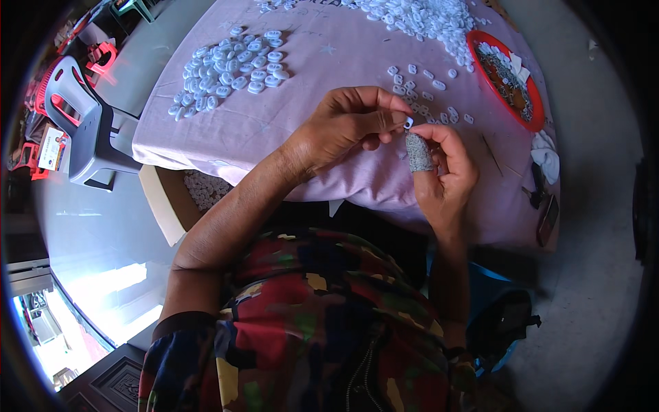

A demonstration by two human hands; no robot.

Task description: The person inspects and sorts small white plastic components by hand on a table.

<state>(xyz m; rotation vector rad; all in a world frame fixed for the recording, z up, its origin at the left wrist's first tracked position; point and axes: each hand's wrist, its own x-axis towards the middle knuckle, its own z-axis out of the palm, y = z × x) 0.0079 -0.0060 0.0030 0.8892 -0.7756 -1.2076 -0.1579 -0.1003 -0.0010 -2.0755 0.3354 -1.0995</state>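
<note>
Above the near part of the cloth, my left hand [350, 127] pinches a small white plastic piece [409, 123] with a dark hole between thumb and index finger. Close beside it is my right hand [446, 165], its thumb wrapped in a grey woven finger cover [418, 152]. The right thumb and index finger come together just below the white piece; whatever they grip is too small to make out. Several loose white pieces [438, 85] lie just beyond my hands, some showing two holes.
A pale pink cloth [329, 69] covers the table. White pieces form a pile [230, 69] at left and a bigger heap [419, 24] at the back. At right are a red tray [475, 51] of small metal parts and a phone [548, 220]. A cardboard box [165, 206] and grey chair [86, 123] stand left.
</note>
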